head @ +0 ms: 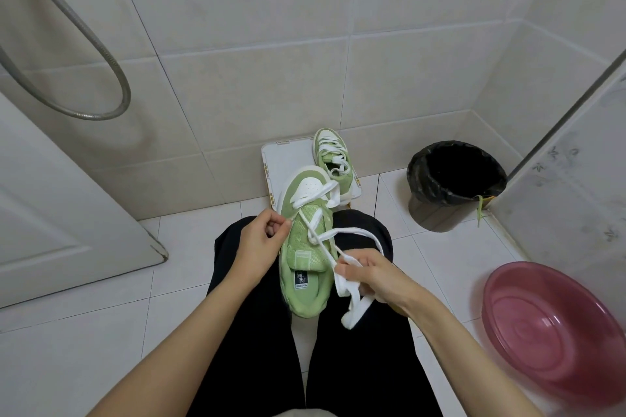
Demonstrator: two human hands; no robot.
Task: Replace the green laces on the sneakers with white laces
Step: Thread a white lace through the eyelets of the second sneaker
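Observation:
A green sneaker [302,257] lies on my lap between my knees, toe pointing away, with a white lace [342,234] threaded loosely through its lower eyelets. My left hand [262,236] pinches the lace at the shoe's left side. My right hand [376,272] grips the other end, whose loose length hangs down in a bunch [352,306]. A second green sneaker [333,156] with white laces stands on a white board [288,159] against the wall. A green lace [480,210] hangs over the bin's rim.
A black-lined waste bin [454,183] stands at the right by the wall. A pink basin [555,332] lies on the tiled floor at the lower right. A metal shower hose [101,51] hangs at the upper left, above a white door [61,186].

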